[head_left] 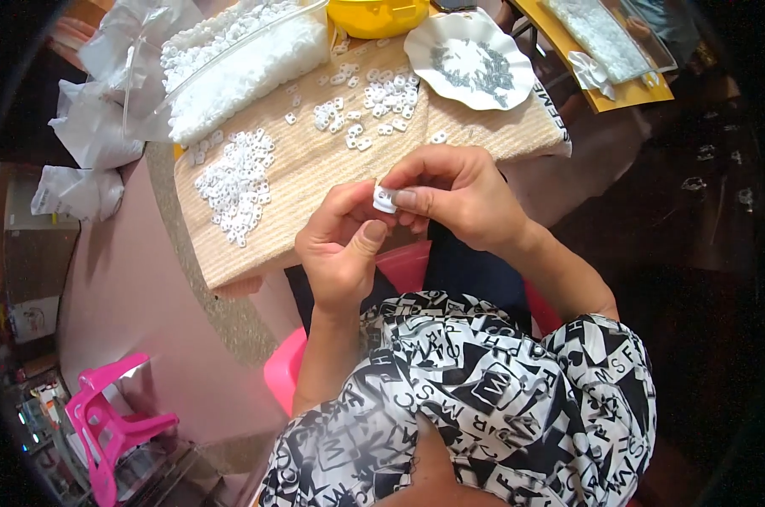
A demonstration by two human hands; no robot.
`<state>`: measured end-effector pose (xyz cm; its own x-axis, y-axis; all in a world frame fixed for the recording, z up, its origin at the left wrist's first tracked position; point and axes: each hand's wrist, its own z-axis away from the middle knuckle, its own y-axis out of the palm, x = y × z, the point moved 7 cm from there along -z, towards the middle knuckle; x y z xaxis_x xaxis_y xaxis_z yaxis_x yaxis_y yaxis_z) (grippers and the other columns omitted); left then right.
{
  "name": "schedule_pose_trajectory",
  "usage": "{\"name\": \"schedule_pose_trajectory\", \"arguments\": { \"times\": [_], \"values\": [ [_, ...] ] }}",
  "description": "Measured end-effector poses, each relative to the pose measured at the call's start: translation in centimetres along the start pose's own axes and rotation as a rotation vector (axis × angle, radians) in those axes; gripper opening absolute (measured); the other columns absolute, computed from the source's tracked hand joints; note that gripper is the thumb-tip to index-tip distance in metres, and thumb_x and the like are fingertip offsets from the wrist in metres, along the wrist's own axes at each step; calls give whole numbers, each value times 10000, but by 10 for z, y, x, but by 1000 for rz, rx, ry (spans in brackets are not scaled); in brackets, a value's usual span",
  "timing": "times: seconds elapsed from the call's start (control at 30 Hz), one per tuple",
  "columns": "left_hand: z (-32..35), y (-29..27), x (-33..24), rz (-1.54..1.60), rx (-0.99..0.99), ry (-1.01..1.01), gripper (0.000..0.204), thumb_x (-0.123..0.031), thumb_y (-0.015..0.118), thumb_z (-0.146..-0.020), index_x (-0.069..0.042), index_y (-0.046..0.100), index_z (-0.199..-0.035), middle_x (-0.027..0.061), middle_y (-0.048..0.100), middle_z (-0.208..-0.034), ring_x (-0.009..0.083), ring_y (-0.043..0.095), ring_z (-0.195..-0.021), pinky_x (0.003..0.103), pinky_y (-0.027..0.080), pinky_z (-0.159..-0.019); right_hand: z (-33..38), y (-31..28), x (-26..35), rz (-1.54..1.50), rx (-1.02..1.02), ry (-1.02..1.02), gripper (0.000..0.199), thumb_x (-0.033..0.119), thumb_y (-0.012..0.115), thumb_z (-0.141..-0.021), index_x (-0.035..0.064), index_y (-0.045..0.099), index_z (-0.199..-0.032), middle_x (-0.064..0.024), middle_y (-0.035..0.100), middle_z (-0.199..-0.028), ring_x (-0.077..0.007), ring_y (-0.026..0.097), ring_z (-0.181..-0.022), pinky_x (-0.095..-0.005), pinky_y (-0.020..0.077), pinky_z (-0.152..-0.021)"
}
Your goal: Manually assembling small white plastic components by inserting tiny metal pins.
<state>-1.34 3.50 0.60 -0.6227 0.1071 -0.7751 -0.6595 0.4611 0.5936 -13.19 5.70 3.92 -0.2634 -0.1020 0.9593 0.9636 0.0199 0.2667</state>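
Observation:
A small white plastic piece with holes [385, 198] is held between my two hands, in front of the cloth-covered table's near edge. My left hand [336, 245] is closed, its fingertips against the left side of the piece. With thumb and index finger, my right hand [467, 194] pinches the piece from the right. Its exact kind cannot be made out, and the fingertips partly hide it. Similar small white pieces [237, 190] lie in a heap at the left of the cloth, and more loose ones [391, 91] are scattered farther back.
A clear bin of white parts [239, 76] stands back left, beside a yellow bowl [378, 19]. A wavy-rimmed white plate [429, 42] holds small grey and white pieces. Beige cloth [302, 190] covers the table. A pink stool [112, 414] stands on the floor at lower left.

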Motion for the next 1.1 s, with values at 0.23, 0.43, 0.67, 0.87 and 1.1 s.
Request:
{"name": "schedule_pose_trajectory", "arguments": {
  "times": [0.23,0.43,0.67,0.87,1.1],
  "values": [
    [-5,0,-7,-84,-39,13,228,25,597,-767,64,555,-988,107,553,-940,149,564,-803,237,465,-697,-1,3,4,43,29,-33,118,-20,552,-793,-26,574,-908,-47,593,-763,-72,549,-618,-189,469,-542],
    [-9,-4,-9,-113,-21,76,233,56,609,-744,59,560,-972,104,552,-930,147,565,-791,245,468,-709,-7,7,-2,-12,35,17,141,-7,565,-795,-33,572,-933,-63,601,-760,-80,564,-621,-185,466,-543],
    [-3,0,-12,-213,53,189,257,72,644,-704,34,562,-944,114,541,-930,146,552,-797,239,467,-703,0,2,-3,41,93,35,139,-5,584,-782,-31,583,-918,-63,609,-767,-79,567,-630,-184,464,-544],
    [-5,5,-17,-210,63,167,256,75,645,-698,33,565,-937,110,549,-918,148,549,-805,243,460,-704,1,3,2,49,121,29,140,-9,593,-774,-28,586,-912,-57,608,-762,-75,566,-639,-185,462,-554],
    [-19,6,-14,-154,56,40,285,64,635,-713,42,566,-988,97,564,-909,151,558,-815,236,456,-709,-12,-8,19,48,69,-36,135,-9,605,-752,-25,592,-885,-37,597,-725,-73,553,-618,-189,451,-543]
  ]
}}
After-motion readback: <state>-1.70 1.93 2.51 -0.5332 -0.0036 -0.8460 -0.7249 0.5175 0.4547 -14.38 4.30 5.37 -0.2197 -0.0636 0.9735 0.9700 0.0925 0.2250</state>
